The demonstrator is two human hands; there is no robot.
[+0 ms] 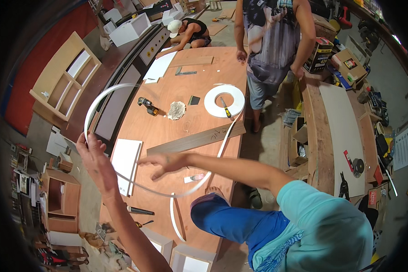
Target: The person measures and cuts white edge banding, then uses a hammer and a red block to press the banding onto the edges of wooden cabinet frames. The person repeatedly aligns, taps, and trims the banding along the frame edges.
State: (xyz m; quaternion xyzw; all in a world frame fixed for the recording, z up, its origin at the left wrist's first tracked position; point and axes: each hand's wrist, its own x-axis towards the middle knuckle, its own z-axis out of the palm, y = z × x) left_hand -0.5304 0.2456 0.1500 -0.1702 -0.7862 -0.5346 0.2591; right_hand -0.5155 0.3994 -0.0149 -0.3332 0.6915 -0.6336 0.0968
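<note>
Left hand (96, 159) meets a white strip (90, 109) — can't tell if pinching — while right hand (167, 162) spreads its fingers.

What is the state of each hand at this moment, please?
Left hand: loosely closed, appears to be holding the white strip.
Right hand: open, fingers apart, nothing visible in it.

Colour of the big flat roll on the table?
The roll is white; shows best in the head view.

From here, the strip (88, 111) is gleaming white. The plank (186, 141) is showing grey-brown grain, the drill (148, 106) flashing black-and-yellow.
</note>
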